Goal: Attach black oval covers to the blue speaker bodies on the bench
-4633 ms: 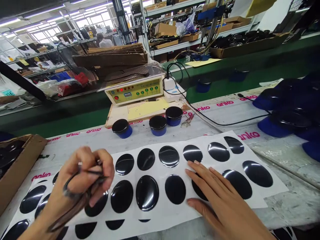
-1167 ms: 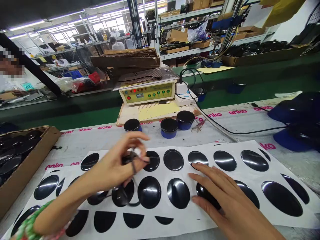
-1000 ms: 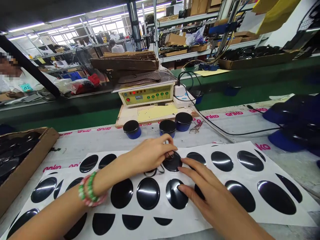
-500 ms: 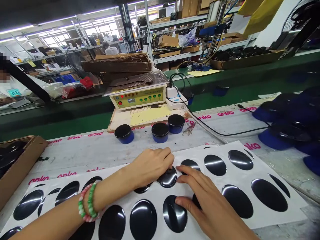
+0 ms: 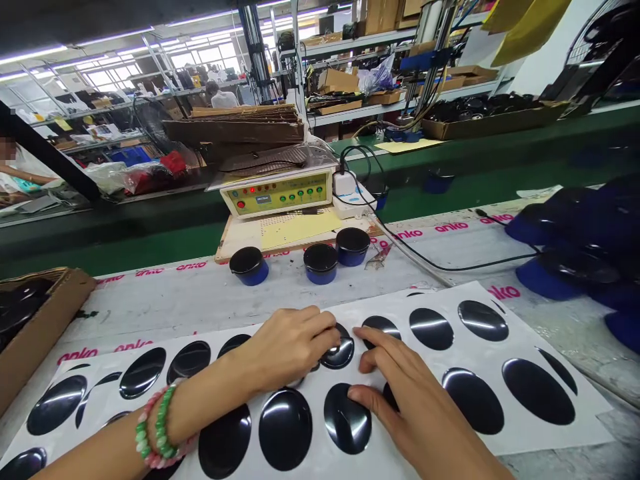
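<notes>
A white sheet [image 5: 400, 303] bearing rows of glossy black ovals spans the table in front of me. My left hand [image 5: 295, 343], with bead bracelets at the wrist, has its fingers curled at the left edge of a small black disc [image 5: 341, 350]; whatever its fingertips hold is hidden. On the right, my right hand [image 5: 400, 383] has its fingers spread, the index fingertip just right of that disc. Its thumb touches a larger black oval [image 5: 349, 420]. Beyond the sheet stand three round blue pieces with black tops [image 5: 321, 263].
Behind the blue pieces is a control box [image 5: 280, 195] with lit buttons, with cables to its right. A cardboard box [image 5: 65, 303] of black parts sits at left. Blue-black parts [image 5: 565, 267] are piled at right. Two other people are partly visible in the background.
My left hand has drawn back left and slightly down, uncovering more black ovals behind its forearm. My right hand has barely shifted. At far left, another person's arm has come into view.
</notes>
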`<action>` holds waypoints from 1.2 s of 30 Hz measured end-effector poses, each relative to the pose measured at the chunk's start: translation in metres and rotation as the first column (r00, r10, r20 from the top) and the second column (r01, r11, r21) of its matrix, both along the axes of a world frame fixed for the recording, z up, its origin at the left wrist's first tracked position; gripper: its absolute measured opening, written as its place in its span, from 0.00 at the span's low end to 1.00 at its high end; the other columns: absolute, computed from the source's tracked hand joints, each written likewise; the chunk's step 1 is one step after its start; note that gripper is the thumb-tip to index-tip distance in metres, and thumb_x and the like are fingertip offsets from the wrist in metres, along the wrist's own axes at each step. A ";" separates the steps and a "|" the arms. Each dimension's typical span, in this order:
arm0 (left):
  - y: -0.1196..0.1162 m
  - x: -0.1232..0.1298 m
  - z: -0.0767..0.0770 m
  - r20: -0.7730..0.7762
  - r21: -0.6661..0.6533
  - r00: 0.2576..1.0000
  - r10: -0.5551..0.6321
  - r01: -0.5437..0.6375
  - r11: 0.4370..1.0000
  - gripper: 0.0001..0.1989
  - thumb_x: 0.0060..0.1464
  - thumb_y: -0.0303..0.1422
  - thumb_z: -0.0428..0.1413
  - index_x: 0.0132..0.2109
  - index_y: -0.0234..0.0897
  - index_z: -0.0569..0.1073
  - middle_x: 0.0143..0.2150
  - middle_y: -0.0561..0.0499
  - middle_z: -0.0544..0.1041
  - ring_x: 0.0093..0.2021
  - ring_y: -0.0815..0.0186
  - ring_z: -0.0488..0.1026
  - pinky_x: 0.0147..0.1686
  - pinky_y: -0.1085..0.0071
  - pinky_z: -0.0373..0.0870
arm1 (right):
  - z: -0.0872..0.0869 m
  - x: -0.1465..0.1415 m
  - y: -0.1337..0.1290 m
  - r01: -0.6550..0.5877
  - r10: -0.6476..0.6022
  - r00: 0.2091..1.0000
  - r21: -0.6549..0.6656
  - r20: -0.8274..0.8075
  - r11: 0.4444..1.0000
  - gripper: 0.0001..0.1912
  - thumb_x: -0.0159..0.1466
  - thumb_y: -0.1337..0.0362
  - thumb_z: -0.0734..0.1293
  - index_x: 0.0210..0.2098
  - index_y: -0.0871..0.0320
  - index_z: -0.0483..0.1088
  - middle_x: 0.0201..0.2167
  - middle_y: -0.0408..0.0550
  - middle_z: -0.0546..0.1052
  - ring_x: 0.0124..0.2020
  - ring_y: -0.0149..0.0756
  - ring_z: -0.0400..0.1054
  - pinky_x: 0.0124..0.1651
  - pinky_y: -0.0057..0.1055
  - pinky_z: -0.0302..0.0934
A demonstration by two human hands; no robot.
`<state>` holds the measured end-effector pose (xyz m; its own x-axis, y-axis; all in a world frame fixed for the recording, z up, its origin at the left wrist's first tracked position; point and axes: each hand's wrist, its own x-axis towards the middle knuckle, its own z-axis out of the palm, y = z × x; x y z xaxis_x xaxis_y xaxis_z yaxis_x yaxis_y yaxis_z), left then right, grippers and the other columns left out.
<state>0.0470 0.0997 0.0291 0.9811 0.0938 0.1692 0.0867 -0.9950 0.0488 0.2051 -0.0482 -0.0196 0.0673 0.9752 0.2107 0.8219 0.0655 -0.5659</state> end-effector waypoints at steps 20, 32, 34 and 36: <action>-0.033 -0.060 0.018 -0.269 -0.245 0.925 0.270 -0.336 0.909 0.16 0.58 0.23 0.50 0.50 0.48 0.66 0.42 0.55 0.73 0.32 0.66 0.74 0.26 0.73 0.65 | 0.020 -0.019 0.003 -0.317 0.308 0.938 0.031 0.160 0.948 0.18 0.65 0.59 0.65 0.54 0.51 0.64 0.61 0.44 0.65 0.60 0.40 0.60 0.57 0.39 0.65; -0.038 -0.066 -0.002 -0.143 -0.123 0.958 0.249 -0.267 0.956 0.09 0.61 0.21 0.44 0.43 0.37 0.65 0.41 0.51 0.71 0.32 0.68 0.73 0.26 0.72 0.69 | 0.016 -0.027 0.007 -0.289 0.307 0.933 -0.119 0.187 0.950 0.20 0.65 0.58 0.65 0.55 0.55 0.67 0.61 0.48 0.64 0.60 0.48 0.61 0.56 0.50 0.63; -0.042 -0.071 -0.004 -0.099 -0.028 0.954 0.281 -0.285 0.958 0.13 0.63 0.24 0.43 0.53 0.36 0.63 0.48 0.47 0.71 0.34 0.66 0.74 0.25 0.71 0.69 | 0.014 -0.026 0.006 -0.286 0.300 0.935 -0.099 0.187 0.953 0.20 0.65 0.58 0.65 0.55 0.54 0.66 0.62 0.47 0.64 0.60 0.46 0.61 0.57 0.50 0.63; -0.045 -0.076 -0.005 -0.069 0.041 0.963 0.260 -0.257 0.965 0.17 0.64 0.26 0.44 0.59 0.36 0.59 0.49 0.45 0.71 0.35 0.64 0.75 0.24 0.70 0.69 | 0.011 -0.026 0.006 -0.280 0.291 0.938 -0.085 0.186 0.956 0.21 0.65 0.57 0.65 0.56 0.53 0.66 0.62 0.47 0.64 0.60 0.46 0.60 0.57 0.49 0.63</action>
<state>-0.0286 0.0549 0.0243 0.9340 0.3415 0.1051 0.3433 -0.9392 0.0016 0.1795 -0.0420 -0.0088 -0.2526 0.9579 0.1364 0.8676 0.2867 -0.4062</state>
